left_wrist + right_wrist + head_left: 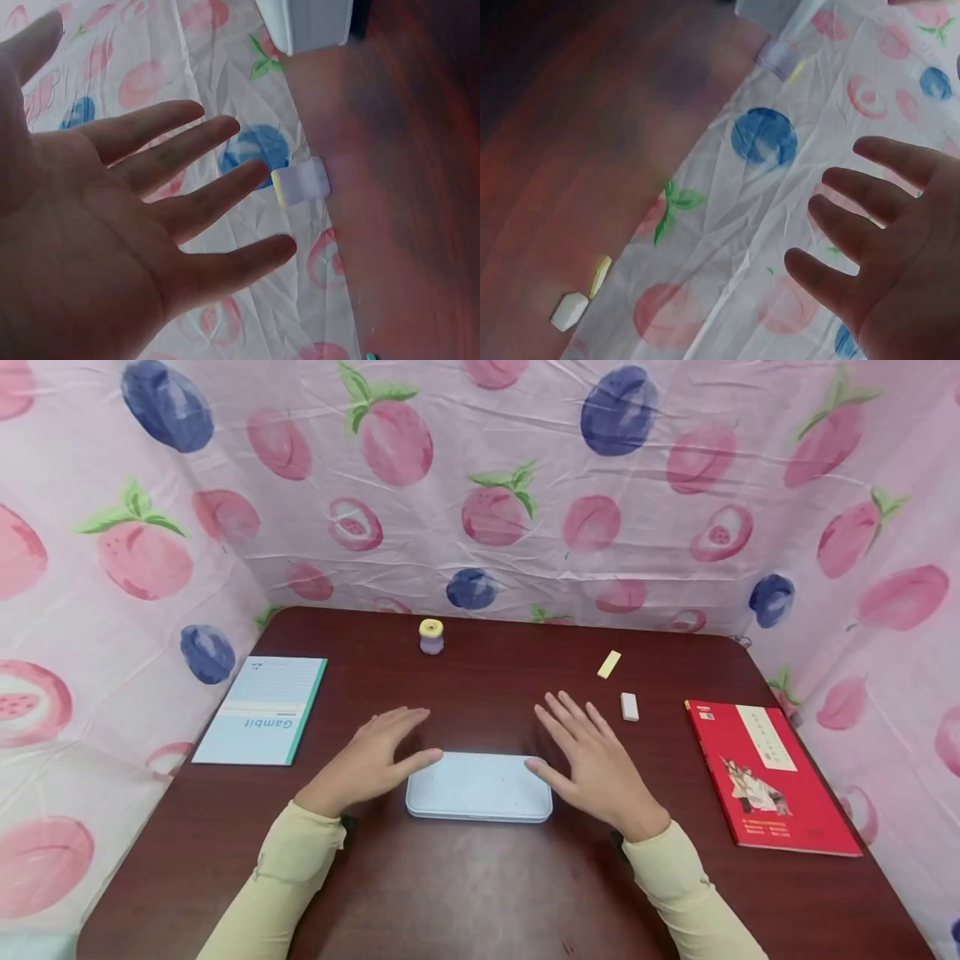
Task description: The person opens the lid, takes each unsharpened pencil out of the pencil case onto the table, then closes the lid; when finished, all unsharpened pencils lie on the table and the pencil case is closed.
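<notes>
A closed light-blue case, shaped like a flat pencil box, lies near the middle of the table. At its left end is my left hand, fingers extended and the thumb tip overlapping the case's corner in the head view. My right hand is at the opposite end, fingers straight and spread, its thumb at the upper right corner. Neither hand grips anything. In the left wrist view the open left palm faces the camera, with part of the case at the top. The right hand also shows spread fingers.
Behind the hands stands a small purple-and-yellow spool-like item. A white eraser and a yellow strip lie back right. A light-blue notebook is on the left, a red book on the right. Fruit-patterned cloth surrounds the dark table.
</notes>
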`<state>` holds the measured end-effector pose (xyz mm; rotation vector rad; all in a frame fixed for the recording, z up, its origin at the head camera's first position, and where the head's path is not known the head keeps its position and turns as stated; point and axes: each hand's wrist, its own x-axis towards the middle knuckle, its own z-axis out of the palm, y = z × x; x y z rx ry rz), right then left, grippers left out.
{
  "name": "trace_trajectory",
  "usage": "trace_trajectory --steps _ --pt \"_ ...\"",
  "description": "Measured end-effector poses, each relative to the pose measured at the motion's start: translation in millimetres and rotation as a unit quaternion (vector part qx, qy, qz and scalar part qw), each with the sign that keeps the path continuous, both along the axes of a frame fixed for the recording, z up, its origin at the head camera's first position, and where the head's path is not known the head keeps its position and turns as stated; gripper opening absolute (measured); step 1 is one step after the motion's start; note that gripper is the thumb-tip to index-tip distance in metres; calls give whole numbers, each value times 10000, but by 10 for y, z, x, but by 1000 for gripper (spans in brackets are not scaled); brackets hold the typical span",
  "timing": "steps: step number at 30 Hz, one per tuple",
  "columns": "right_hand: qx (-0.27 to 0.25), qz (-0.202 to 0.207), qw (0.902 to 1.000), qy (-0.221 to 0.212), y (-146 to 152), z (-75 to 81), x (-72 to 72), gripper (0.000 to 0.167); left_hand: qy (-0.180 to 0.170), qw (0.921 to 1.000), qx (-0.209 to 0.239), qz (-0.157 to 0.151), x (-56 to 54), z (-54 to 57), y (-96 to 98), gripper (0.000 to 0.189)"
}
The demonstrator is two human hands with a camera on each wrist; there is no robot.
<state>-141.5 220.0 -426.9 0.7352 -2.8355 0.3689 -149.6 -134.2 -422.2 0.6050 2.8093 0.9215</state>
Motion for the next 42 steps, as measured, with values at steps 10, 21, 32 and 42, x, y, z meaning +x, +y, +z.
trace_trajectory --steps 10,21,32,42 --pt "392 630 9971 -152 -72 -175 45 85 -238 9971 -412 -599 52 -157 154 97" --pt "1094 1270 9854 296 -106 -253 85 99 320 9869 -1083 -1153 101 -316 147 122" --pt "1618 1659 9688 884 -102 -288 47 94 1256 9618 -1922 -1492 63 -348 199 106" --pt "1936 1779 9570 1223 -121 -356 -38 89 1935 9418 -2237 -1597 -69 -419 185 98"
